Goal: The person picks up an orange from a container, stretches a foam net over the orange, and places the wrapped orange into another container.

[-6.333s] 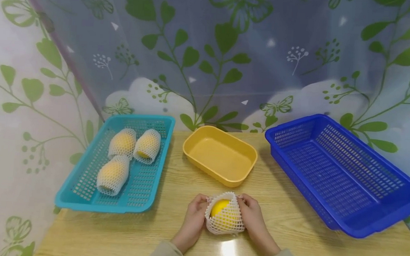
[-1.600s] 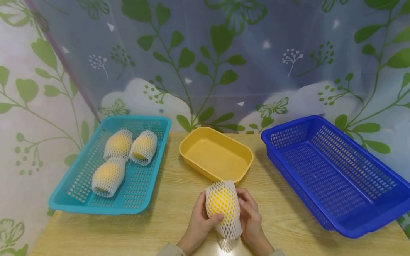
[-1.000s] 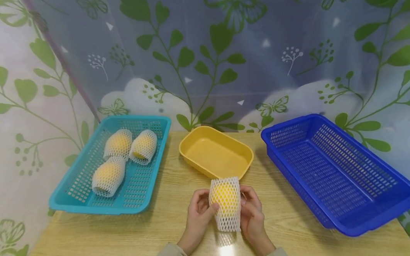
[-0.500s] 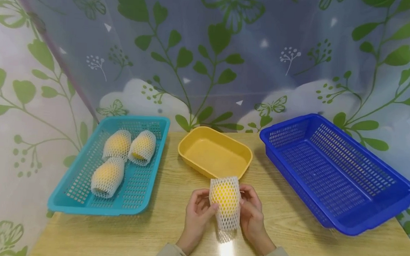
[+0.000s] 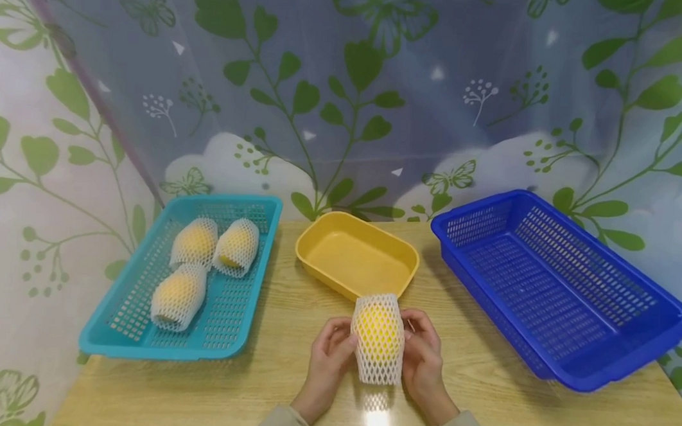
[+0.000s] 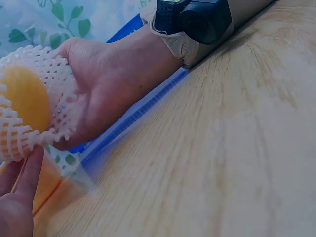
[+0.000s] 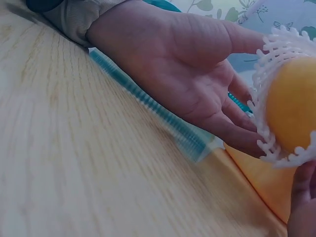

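Both hands hold a yellow fruit in a white foam net, raised above the table near its front. The left hand pinches the netted fruit from the left, its thumb on the near side. The right hand grips it from the right, some fingertips hidden behind it. In the left wrist view, the fruit shows bare at the net's opening, with the right hand against the net. The right wrist view shows the left hand with its fingers at the net's rim, beside the fruit.
A teal basket at the left contains three netted yellow fruits. Just beyond the hands stands a yellow tub. At the right, a long blue basket lies at an angle. Everything sits on a wooden table before a patterned curtain.
Earlier, the net's opening faced up, showing bare fruit; now net covers the side seen from above. Over the last second, the fruit has turned slightly between the hands. The baskets stay put.
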A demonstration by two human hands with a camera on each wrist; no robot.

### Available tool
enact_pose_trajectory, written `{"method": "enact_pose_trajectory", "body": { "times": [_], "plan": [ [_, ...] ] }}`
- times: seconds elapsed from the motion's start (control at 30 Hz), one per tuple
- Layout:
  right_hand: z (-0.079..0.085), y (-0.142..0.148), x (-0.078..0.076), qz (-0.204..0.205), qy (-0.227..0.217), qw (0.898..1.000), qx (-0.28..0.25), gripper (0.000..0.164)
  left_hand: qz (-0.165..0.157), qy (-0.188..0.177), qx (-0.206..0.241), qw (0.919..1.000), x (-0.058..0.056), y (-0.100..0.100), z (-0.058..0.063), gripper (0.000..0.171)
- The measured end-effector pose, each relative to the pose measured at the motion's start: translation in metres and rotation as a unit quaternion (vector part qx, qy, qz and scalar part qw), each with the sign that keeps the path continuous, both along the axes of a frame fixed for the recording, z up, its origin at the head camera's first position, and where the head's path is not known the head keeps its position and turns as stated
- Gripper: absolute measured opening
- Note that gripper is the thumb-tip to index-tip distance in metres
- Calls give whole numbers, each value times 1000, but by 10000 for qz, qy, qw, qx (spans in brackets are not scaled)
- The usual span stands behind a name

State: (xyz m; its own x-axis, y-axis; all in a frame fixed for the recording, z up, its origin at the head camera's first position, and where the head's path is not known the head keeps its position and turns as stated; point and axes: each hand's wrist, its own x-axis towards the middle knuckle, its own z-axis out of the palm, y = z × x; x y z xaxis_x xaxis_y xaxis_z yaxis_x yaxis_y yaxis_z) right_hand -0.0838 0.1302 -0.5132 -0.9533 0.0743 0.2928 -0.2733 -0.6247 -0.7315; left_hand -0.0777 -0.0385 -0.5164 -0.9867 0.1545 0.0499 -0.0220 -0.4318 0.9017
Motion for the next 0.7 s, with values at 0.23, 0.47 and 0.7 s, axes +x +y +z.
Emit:
{"method": "enact_pose_trajectory", "body": {
  "times": [0.23, 0.47, 0.7],
  "plan": [
    [0, -1, 1, -27, 7, 9997, 260, 38, -16, -115, 157, 9998, 0, -1, 3, 28],
    [1, -1, 1, 225, -71, 9997, 97, 38, 60, -214, 121, 9997, 0, 0, 2, 26],
    [0, -1, 0, 41, -108, 9997, 217, 34, 457, -39, -218, 9987, -1, 1, -1, 34]
  ]
}}
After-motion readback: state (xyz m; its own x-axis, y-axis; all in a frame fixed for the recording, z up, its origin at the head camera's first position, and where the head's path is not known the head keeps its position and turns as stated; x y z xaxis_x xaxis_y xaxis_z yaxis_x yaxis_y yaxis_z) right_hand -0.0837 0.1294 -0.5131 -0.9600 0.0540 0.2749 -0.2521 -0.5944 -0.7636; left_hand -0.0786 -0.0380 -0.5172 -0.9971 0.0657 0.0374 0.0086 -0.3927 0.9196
